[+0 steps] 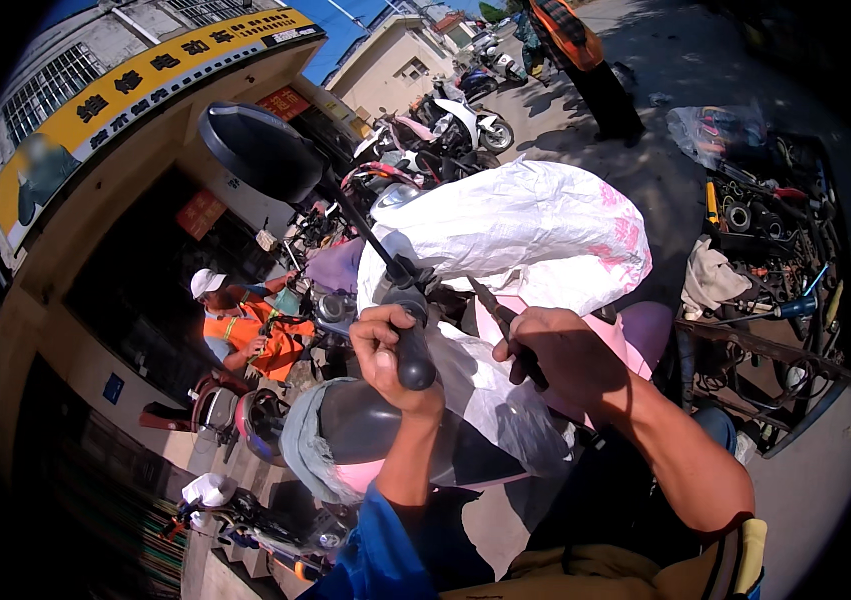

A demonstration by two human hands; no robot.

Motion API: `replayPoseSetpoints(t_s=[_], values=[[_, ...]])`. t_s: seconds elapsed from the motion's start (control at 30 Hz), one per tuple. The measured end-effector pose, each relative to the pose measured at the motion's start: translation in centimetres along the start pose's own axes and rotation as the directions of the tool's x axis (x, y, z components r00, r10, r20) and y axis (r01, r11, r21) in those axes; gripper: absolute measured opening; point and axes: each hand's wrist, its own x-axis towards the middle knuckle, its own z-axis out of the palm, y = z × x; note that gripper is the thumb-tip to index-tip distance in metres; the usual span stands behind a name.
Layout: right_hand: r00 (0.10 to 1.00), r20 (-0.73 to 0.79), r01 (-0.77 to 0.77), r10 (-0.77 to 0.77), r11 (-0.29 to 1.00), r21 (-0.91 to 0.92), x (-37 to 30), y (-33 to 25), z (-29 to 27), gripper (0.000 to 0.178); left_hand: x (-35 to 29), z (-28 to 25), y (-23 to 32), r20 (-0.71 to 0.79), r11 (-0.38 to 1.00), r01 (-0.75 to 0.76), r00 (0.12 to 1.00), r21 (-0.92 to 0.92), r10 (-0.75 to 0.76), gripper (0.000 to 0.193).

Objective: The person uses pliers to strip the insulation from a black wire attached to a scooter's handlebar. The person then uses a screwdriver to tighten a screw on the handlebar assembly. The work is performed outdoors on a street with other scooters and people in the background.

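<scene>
Clock positions are read about the handlebar grip, with twelve toward the top of the view. At far left, near nine o'clock, a co-worker in an orange vest (263, 335) sits low among parked scooters. A dark mirror (263, 155) stands toward eleven o'clock on a long stem, and a frayed grey cloth (313, 440) hangs between seven and eight. At the dial's centre, the left hand (390, 362) has its fingers curled against the dark handlebar grip (413, 348), whose rounded end points to six. Just beside, toward two o'clock, lies a slender dark hand tool (492, 305), its tip directed up and leftward before a white sack (520, 215); whether the tip touches anything cannot be told. The right hand (573, 352), at three o'clock, is clamped on the tool's rear part. Farther out in that direction rests a crowded tool tray (760, 343). The step in hand appears to be steadying the handlebar while the tool is held ready close by; the next move would seem to call for a firm left hold and a controlled, well-aimed tip, clear of the sack.
</scene>
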Motion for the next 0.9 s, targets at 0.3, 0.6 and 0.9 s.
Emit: replayPoseSetpoints(t_s=[0.3, 0.6, 0.9], values=[[0.982, 0.156, -0.127, 0.103, 0.981, 0.148, 1.1, -0.7, -0.1, 0.027, 0.0, -0.6, 0.0, 0.002, 1.000, 0.014, 1.000, 0.020, -0.014, 0.037], [0.976, 0.164, -0.145, 0.146, 0.989, -0.018, 3.4, -1.2, 0.7, 0.027, 0.0, -0.2, 0.1, -0.020, 1.000, 0.017, 1.000, 0.016, -0.016, 0.035], [0.962, 0.208, -0.223, 0.179, 0.953, 0.207, 4.3, -2.4, 0.9, 0.027, -0.1, -0.3, 0.2, -0.017, 1.000, 0.016, 1.000, 0.010, -0.015, 0.036]])
